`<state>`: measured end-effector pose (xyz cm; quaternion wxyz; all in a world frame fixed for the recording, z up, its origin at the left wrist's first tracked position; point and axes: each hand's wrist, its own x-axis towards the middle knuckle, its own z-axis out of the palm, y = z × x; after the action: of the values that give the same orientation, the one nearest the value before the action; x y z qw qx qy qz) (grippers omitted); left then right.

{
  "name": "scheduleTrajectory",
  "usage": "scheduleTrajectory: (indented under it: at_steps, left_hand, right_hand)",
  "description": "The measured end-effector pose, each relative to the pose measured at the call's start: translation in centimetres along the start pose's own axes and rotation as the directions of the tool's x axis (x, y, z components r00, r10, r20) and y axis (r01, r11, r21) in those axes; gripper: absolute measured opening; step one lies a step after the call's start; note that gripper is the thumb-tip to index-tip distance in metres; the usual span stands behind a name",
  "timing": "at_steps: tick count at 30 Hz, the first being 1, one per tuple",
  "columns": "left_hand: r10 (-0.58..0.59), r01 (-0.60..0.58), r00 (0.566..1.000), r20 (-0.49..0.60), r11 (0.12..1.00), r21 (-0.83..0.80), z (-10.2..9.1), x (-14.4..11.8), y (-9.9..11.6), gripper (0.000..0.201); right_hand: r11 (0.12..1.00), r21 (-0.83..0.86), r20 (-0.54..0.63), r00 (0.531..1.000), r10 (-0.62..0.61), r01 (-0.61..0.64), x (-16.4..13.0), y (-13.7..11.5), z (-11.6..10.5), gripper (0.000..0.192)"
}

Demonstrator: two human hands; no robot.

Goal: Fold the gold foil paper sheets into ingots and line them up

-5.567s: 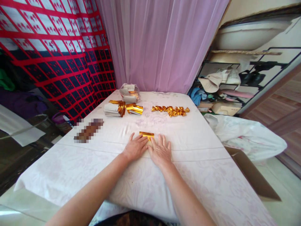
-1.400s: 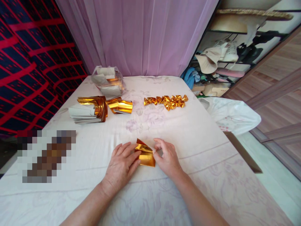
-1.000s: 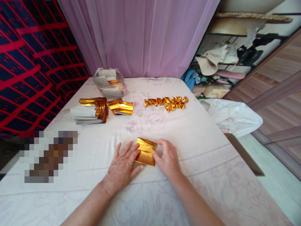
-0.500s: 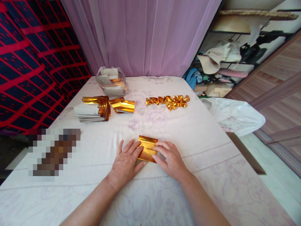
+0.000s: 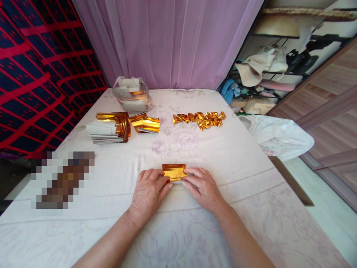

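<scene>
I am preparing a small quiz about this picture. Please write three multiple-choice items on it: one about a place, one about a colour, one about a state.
1. Where does the row of small folded gold pieces lie?
A. far side of the table, right of the paper stack
B. under the hands
C. on the floor

2. What colour is the foil sheet between the hands?
A. silver
B. gold
C. green

3. How is the foil sheet now?
A. crumpled into a ball
B. lifted in the air
C. folded into a narrow strip, flat on the table

Answers:
1 A, the row lies far on the white cloth, right of the paper stack.
2 B, it shines gold.
3 C, the left hand and right hand press its near edge down on the cloth.
</scene>
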<state>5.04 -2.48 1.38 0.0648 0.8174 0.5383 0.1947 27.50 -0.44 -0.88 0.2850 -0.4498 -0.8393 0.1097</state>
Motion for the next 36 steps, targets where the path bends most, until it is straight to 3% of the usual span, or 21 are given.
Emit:
scheduleTrajectory:
  at_steps: [6, 9, 11, 16, 19, 25, 36]
  left_hand:
    - [-0.055, 0.054, 0.998, -0.014, 0.996, -0.068, 0.8, 0.7, -1.3, 0.017]
    - [-0.046, 0.044, 0.997, -0.057, 0.998, -0.034, 0.9, 0.6, -1.3, 0.027]
    - [-0.009, 0.011, 0.994, -0.112, 1.0, 0.015, 0.7, 0.5, -0.9, 0.032]
    - [0.194, -0.184, 0.964, -0.183, 0.981, 0.067, 0.6, -0.1, 1.0, 0.02]
    - [0.282, -0.278, 0.952, -0.118, 0.959, 0.053, 1.3, -0.6, 1.8, 0.028]
    - [0.252, -0.253, 0.967, 0.017, 0.966, 0.055, 2.1, -1.1, 1.8, 0.041]
    - [0.218, -0.219, 0.975, 0.044, 0.976, 0.006, 2.2, -1.1, 1.6, 0.041]
  right_hand:
    - [0.993, -0.006, -0.116, 0.987, 0.115, -0.116, 0.5, -0.4, 1.2, 0.014]
    - [0.988, -0.033, -0.139, 0.98, 0.144, -0.15, 0.7, -0.7, 1.5, 0.011]
    - [0.986, -0.041, -0.138, 0.978, 0.154, -0.161, 0.9, -0.8, 1.5, 0.009]
    - [0.98, -0.06, -0.13, 0.974, 0.183, -0.192, 1.2, -1.0, 1.5, 0.007]
    - [0.976, -0.072, -0.122, 0.973, 0.195, -0.205, 1.3, -1.1, 1.6, 0.007]
    - [0.97, -0.089, -0.13, 0.968, 0.214, -0.226, 1.3, -1.2, 1.6, 0.01]
    - [0.969, -0.08, -0.121, 0.967, 0.224, -0.235, 1.3, -1.1, 1.7, 0.014]
